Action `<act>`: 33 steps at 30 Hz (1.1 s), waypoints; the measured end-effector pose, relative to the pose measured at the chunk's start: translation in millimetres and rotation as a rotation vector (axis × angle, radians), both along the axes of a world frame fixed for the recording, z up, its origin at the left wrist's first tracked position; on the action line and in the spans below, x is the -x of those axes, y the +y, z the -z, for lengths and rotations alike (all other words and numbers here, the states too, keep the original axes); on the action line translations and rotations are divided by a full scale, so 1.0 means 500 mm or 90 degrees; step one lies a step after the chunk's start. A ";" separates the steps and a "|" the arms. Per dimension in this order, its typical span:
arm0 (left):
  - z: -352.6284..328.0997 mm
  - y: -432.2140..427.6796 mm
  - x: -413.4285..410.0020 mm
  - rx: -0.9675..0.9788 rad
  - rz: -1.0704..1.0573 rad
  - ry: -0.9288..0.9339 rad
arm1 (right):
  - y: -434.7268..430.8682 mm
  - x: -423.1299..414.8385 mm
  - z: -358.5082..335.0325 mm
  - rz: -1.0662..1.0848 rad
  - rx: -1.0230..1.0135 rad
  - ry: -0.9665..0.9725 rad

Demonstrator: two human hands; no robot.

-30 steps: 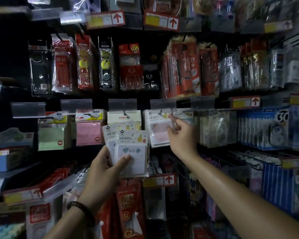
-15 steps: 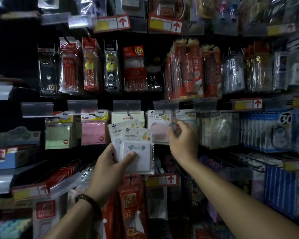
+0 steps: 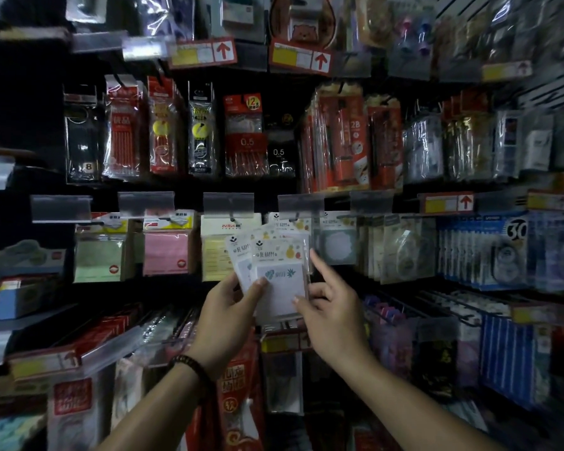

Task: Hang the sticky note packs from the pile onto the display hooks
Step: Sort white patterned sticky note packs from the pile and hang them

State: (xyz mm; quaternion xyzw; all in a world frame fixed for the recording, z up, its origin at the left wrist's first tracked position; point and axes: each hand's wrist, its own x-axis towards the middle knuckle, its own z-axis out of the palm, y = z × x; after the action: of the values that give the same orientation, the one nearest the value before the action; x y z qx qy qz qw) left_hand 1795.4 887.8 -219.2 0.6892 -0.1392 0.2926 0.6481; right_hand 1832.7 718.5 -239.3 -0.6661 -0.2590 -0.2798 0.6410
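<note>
White card and clear plastic up front: the sticky note packs (image 3: 279, 288), fanned out with "BE HAPPY" printed across their headers, sit low and just in front of the yellow pad (image 3: 214, 255) that hangs on the rack, covering its right edge. My left hand (image 3: 223, 317) has them clamped from below, thumb pressed across the face of the front pack and fingers behind the fan. My right hand (image 3: 336, 314) is right at that front pack's right edge, thumb tip on its lower corner, index finger pointing straight up along the side, the other fingers curled in. Whether it has a proper pinch on the pack, I cannot tell from here. There's a dark beaded bracelet (image 3: 189, 364) on my left wrist.

Just right of the yellow pad, matching hung packs (image 3: 337, 245) dangle from their hook, partly hidden behind my fan. Left of the yellow pad hangs a pink pad (image 3: 165, 252), and further left a green pad (image 3: 98, 260). Directly above the yellow pad is a clear label holder (image 3: 228, 203), one of a row. Higher up and to the right of it, red pencil packs (image 3: 342, 141) crowd together. Well off to the right of the yellow pad, blue packs (image 3: 482, 252) stand in a tight row, their print too blurred to read.
</note>
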 end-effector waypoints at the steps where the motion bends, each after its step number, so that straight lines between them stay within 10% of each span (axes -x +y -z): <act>1: -0.001 0.001 0.000 0.005 0.009 0.011 | -0.005 -0.002 -0.003 0.009 0.004 0.000; 33: -0.009 0.143 0.015 -0.129 -0.172 -0.041 | -0.009 -0.137 -0.073 0.137 -0.081 -0.072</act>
State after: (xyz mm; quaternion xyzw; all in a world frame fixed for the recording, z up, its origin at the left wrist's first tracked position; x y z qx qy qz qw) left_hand 1788.0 959.1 -214.7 0.7536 -0.0953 0.3835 0.5254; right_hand 1901.3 713.9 -202.9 -0.6314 -0.2035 -0.4001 0.6324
